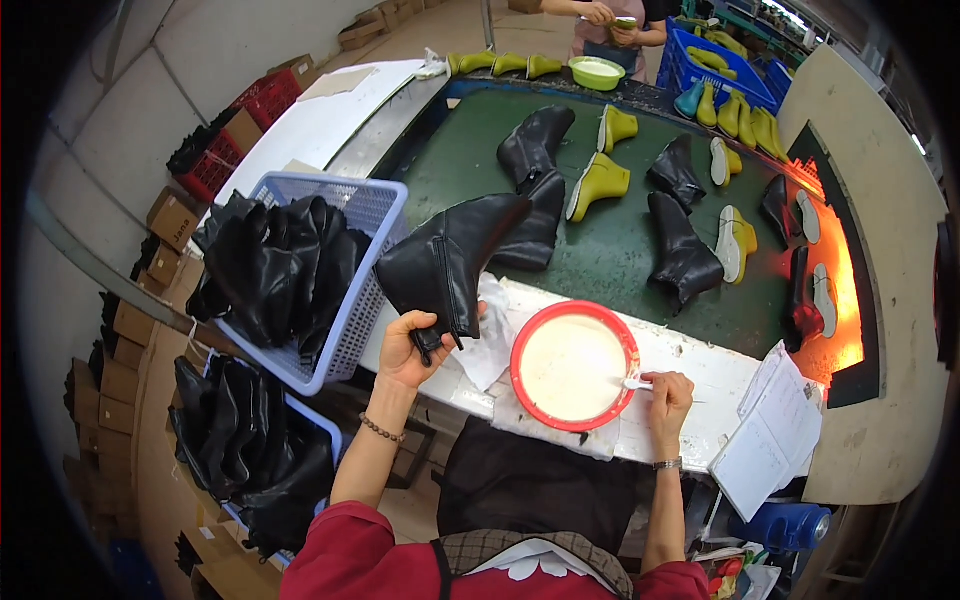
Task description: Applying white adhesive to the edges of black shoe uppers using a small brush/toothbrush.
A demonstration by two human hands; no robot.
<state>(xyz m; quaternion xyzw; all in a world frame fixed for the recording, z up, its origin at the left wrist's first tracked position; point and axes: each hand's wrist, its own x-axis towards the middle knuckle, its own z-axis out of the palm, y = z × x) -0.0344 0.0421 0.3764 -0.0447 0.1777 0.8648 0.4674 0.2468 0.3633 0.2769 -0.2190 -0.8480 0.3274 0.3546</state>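
My left hand (408,345) is closed on the top opening of a black ankle boot upper (440,262), held tilted with its zipper side showing. My right hand (668,400) pinches the handle of a small white brush (637,383) at the right rim of a red basin (517,352). Creamy white liquid (570,365) fills the basin; the brush's tip is hard to make out. Just beyond the held upper, another black upper (535,230) lies on the green belt (610,250). A crumpled white cloth (488,350) lies between my left hand and the basin.
Yellow shoe lasts (600,186) and black uppers (683,245) stand in rows on the belt, which runs to a glowing orange opening (842,300). Blue baskets (385,200) of black uppers stand left; papers (770,440) lie right. A co-worker (615,40) stands beyond the belt.
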